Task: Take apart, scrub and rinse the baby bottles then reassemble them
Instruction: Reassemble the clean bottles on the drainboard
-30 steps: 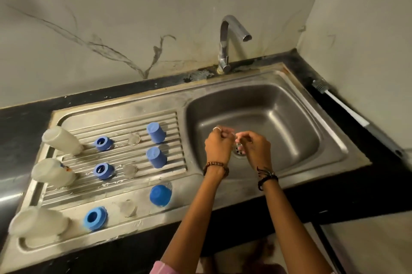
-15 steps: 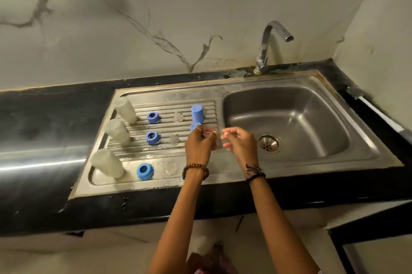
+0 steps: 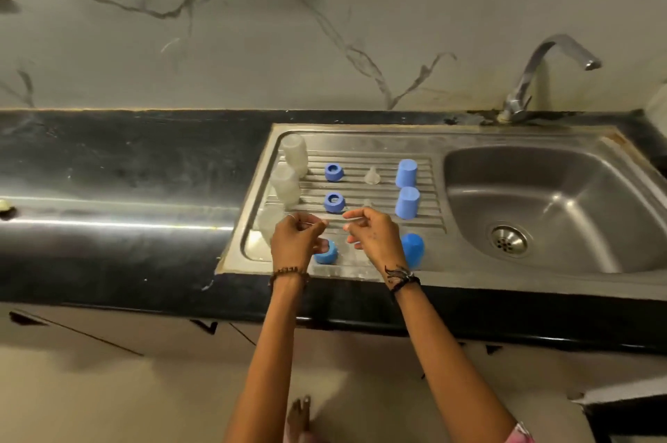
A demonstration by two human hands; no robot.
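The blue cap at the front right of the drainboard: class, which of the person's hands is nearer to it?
Right. The right hand hovers just left of the blue cap; the left hand is farther left, beyond the blue ring.

Both hands hover over the steel drainboard (image 3: pixel 361 143), left hand (image 3: pixel 294 242) and right hand (image 3: pixel 375 237) with fingers loosely curled. Clear bottles (image 3: pixel 295 154), blue collars (image 3: pixel 334 172), a clear teat (image 3: pixel 371 176) and blue caps (image 3: pixel 406 174) stand in rows beside the sink basin (image 3: pixel 541 197).
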